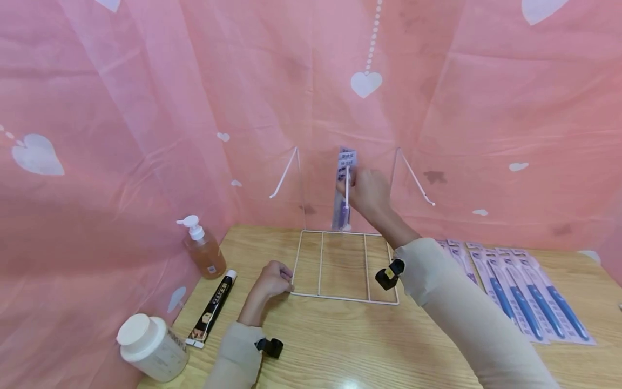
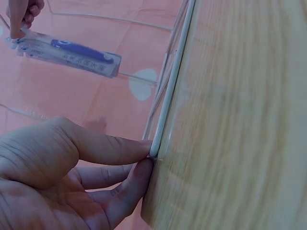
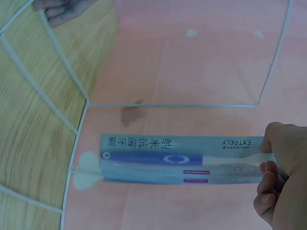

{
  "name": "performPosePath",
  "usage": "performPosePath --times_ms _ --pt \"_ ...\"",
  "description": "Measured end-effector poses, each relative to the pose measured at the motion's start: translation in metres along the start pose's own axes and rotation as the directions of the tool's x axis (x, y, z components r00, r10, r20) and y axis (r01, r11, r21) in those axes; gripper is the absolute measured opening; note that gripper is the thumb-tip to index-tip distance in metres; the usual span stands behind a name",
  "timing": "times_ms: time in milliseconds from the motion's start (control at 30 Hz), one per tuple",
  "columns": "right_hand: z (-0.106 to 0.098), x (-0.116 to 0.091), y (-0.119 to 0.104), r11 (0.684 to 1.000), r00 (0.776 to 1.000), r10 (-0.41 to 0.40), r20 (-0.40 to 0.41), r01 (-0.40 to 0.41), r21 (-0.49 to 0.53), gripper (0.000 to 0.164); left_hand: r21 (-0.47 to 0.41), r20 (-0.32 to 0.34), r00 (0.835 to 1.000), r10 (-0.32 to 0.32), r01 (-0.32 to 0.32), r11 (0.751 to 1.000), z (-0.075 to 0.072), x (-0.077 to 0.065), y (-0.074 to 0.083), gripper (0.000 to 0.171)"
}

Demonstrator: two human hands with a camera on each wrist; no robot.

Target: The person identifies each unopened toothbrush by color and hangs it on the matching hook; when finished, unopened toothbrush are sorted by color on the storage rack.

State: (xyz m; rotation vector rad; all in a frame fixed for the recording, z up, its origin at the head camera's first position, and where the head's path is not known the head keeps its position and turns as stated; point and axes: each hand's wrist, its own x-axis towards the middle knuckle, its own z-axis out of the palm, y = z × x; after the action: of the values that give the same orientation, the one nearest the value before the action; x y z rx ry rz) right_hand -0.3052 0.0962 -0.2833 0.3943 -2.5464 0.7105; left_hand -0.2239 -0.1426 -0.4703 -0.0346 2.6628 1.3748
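A white wire rack point(image 1: 340, 297) stands on the table, its base flat and its thin prongs rising at the back. My left hand point(image 1: 273, 279) pinches the front left corner of that base between thumb and fingers, as the left wrist view shows point(image 2: 72, 163). Up at the middle prong point(image 1: 347, 189), my right hand point(image 1: 370, 190) grips the top end of a packaged toothbrush point(image 3: 144, 165) with a blue handle. More than one pack seems to hang there, overlapping in the head view. The fingertips partly cover the pack's upper end.
Several packaged toothbrushes point(image 1: 532, 294) lie on the table to the right. At the left are a pump bottle point(image 1: 206, 256), a black toothpaste tube point(image 1: 212, 309) and a white jar point(image 1: 154, 348). A pink curtain point(image 1: 311, 97) hangs behind the rack.
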Motion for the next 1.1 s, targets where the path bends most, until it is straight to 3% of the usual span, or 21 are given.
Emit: performPosePath --times_ms 200,400,600,733,833,1000,1100 --pt "0.001 0.009 0.001 0.998 0.998 0.062 0.011 -0.063 0.026 0.037 -0.002 -0.009 1.000 0.007 -0.007 1.000 0.000 0.001 0.000 0.027" --pt "0.000 0.009 0.007 0.997 0.998 0.067 0.011 -0.068 0.025 0.035 -0.011 -0.006 1.000 0.011 -0.011 1.000 0.001 0.002 0.001 0.026" --pt "-0.002 0.002 0.024 0.996 0.992 0.086 0.096 -0.085 -0.013 0.040 -0.008 -0.007 1.000 0.010 -0.010 1.000 0.000 0.001 0.000 0.027" --pt "-0.003 -0.008 0.051 0.999 0.985 0.037 0.171 -0.037 -0.002 0.039 -0.009 -0.011 1.000 0.007 -0.007 1.000 -0.001 -0.002 -0.001 0.027" --pt "-0.008 -0.019 0.079 0.999 0.965 0.037 0.261 -0.032 -0.022 0.043 -0.012 -0.010 1.000 0.003 -0.003 1.000 -0.003 -0.004 -0.001 0.028" --pt "-0.026 -0.037 0.138 0.988 0.909 0.133 0.394 -0.088 -0.130 0.050 -0.012 -0.010 1.000 0.005 -0.005 1.000 -0.005 -0.006 -0.003 0.029" --pt "-0.036 -0.048 0.174 0.978 0.899 0.170 0.403 -0.103 -0.183 0.047 -0.012 -0.013 1.000 0.008 -0.008 1.000 -0.006 -0.006 -0.004 0.029"
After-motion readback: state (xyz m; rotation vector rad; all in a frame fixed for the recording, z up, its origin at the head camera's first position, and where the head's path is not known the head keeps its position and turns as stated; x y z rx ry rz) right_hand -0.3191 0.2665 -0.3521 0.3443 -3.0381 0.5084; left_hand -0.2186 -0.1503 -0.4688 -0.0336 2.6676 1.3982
